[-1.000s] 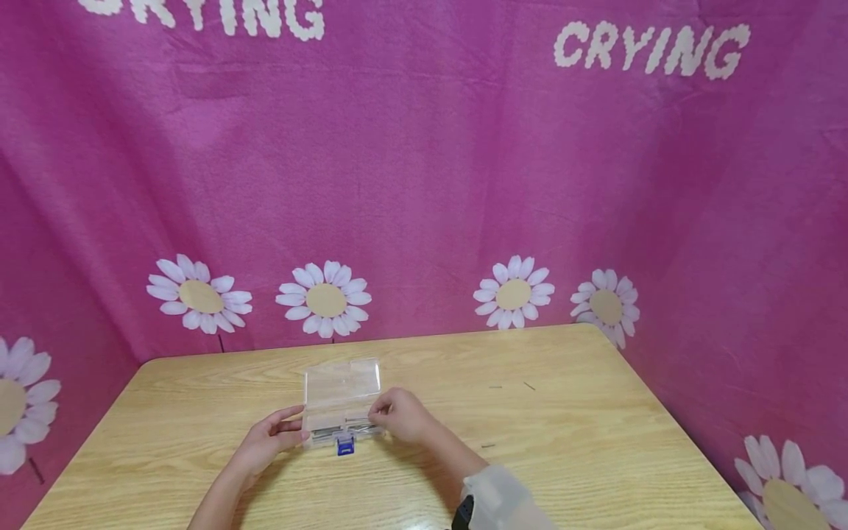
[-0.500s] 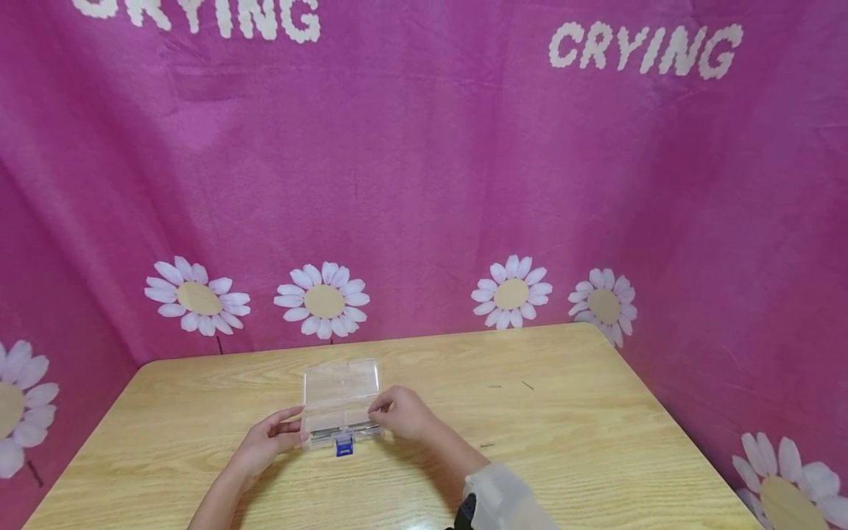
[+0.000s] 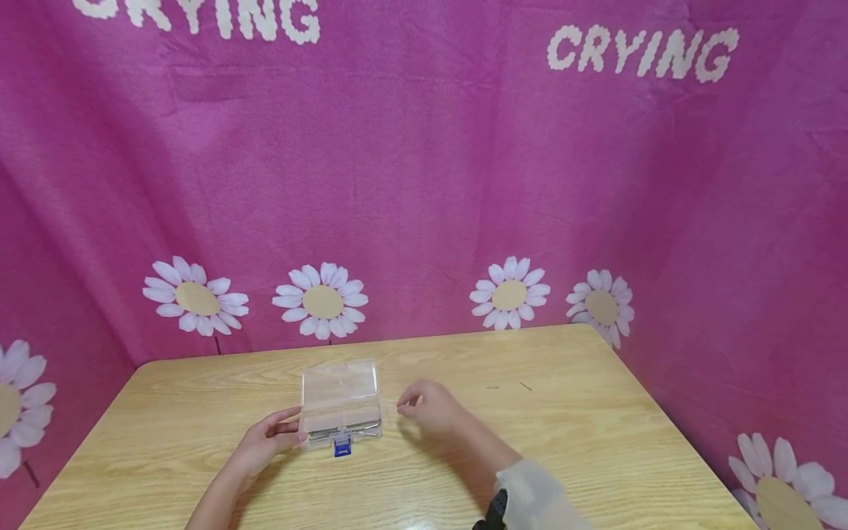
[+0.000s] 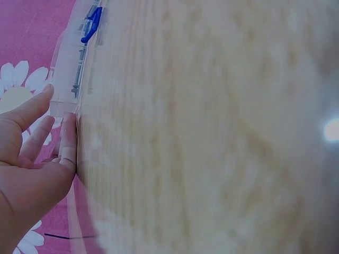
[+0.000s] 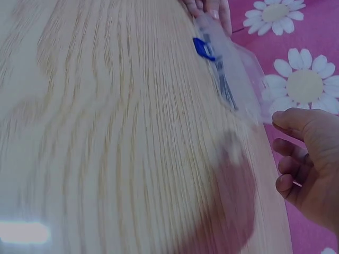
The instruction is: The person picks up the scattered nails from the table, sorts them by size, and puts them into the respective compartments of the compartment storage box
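A clear plastic box (image 3: 341, 423) with a blue latch (image 3: 342, 447) stands on the table, its lid (image 3: 339, 383) raised and leaning back. Several thin, dark metal pieces that look like nails (image 5: 226, 90) lie inside it. My left hand (image 3: 260, 444) rests against the box's left end, thumb at the front corner and fingers fairly straight along the side. Just off the right end is my right hand (image 3: 430, 408), fingers loosely curled, thumb and forefinger near each other. Nothing shows between its fingers in the right wrist view.
Two loose thin metal pieces, a left one (image 3: 493, 387) and a right one (image 3: 525, 386), lie on the wooden table (image 3: 596, 442) to the right of the box. A pink cloth with daisies (image 3: 424, 221) hangs behind the table's far edge.
My right hand has left the box's right end and moved right. A loose piece near that forearm is no longer in sight. The left hand stays at the box.
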Demonstrator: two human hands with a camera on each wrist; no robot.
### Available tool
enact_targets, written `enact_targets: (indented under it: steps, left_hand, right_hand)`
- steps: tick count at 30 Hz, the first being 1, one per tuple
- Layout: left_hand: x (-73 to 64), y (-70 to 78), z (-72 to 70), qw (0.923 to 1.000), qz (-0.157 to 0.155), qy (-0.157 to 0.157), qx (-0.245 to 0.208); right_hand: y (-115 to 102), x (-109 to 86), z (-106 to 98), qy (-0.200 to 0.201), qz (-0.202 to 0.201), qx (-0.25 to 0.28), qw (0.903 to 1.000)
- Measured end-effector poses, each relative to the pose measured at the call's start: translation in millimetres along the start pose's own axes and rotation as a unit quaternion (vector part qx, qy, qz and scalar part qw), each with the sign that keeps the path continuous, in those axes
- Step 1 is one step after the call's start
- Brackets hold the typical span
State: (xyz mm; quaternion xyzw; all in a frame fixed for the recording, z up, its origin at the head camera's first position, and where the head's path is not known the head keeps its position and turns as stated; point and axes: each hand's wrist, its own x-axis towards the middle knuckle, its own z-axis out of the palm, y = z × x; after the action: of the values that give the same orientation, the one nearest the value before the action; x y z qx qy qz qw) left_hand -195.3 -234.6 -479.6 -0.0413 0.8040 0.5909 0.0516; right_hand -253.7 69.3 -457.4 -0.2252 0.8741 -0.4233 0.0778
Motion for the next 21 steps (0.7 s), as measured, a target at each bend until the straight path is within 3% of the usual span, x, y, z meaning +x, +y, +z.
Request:
enact_targets:
  steps: [21]
  left_hand:
    - [-0.8,-0.5,-0.8,0.9998,0.003,-0.012,-0.018]
  right_hand:
    - [39.4,-34.1,-55.4,0.005,0.013,-0.062,0.998]
